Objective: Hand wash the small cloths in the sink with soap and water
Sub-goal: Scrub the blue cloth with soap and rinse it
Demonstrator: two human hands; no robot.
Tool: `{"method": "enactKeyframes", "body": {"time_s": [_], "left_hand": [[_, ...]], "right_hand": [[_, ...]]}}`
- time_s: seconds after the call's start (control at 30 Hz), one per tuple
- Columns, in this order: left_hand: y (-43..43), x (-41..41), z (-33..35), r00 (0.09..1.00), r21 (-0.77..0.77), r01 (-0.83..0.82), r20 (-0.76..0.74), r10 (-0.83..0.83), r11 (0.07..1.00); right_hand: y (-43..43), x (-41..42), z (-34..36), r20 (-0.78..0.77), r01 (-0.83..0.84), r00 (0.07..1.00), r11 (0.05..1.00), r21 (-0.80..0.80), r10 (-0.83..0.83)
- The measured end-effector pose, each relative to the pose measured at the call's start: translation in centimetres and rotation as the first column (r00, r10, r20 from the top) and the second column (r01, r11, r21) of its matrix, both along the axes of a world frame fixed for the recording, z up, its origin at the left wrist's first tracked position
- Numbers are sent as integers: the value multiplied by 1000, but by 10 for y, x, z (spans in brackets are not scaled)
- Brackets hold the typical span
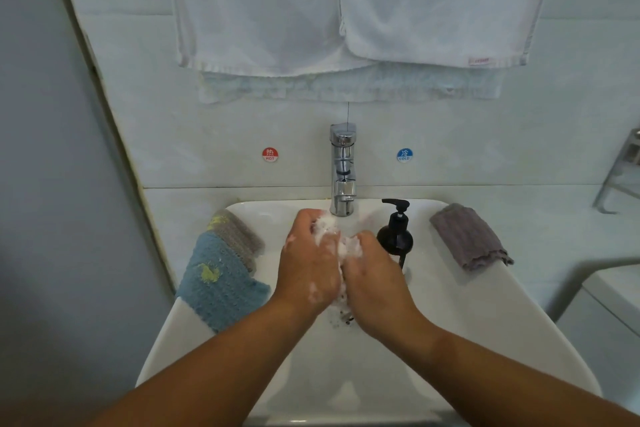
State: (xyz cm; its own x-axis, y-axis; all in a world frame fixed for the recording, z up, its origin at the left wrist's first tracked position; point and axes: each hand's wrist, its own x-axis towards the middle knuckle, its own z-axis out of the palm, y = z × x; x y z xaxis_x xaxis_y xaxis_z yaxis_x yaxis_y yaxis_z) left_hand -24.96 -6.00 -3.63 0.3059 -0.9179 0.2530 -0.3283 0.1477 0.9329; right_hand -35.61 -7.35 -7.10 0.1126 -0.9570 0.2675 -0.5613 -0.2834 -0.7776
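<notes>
Over the white sink (467, 315), below the chrome tap (343, 170), my left hand (308, 267) and my right hand (374, 277) are pressed together, both gripping a small cloth covered in white foam (341, 246). Most of that cloth is hidden between my palms. Soap suds cling to my fingers. A blue cloth with yellow marks (218, 284) lies over the sink's left rim, and a grey-and-yellow cloth (239, 236) sits behind it. A grey-purple cloth (467, 239) rests on the right rim.
A dark pump soap bottle (396, 236) stands just right of my right hand. White towels (346, 10) hang on the wall above the tap. Hot and cold stickers flank the tap. A metal rack (620, 170) is at the far right.
</notes>
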Motion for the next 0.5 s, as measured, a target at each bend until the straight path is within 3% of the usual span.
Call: {"method": "enactKeyframes", "body": {"time_s": [0.1, 0.17, 0.27, 0.37, 0.5], "left_hand": [[3, 1, -8, 1000, 58, 18, -9, -17, 998], [10, -6, -13, 997, 89, 73, -7, -73, 993], [9, -10, -9, 998, 29, 64, -13, -64, 998], [1, -4, -1, 1000, 4, 6, 9, -6, 1000], [3, 0, -7, 999, 53, 6, 53, -9, 999]], "right_hand": [[12, 3, 13, 167, -20, 985, 998, -57, 29], [2, 0, 17, 168, 40, 985, 994, -103, -22], [-13, -4, 9, 72, 116, 991, 992, -45, -112], [-1, -1, -2, -74, 15, 997, 998, -54, -19], [11, 3, 9, 116, 7, 993, 994, -110, 6]]}}
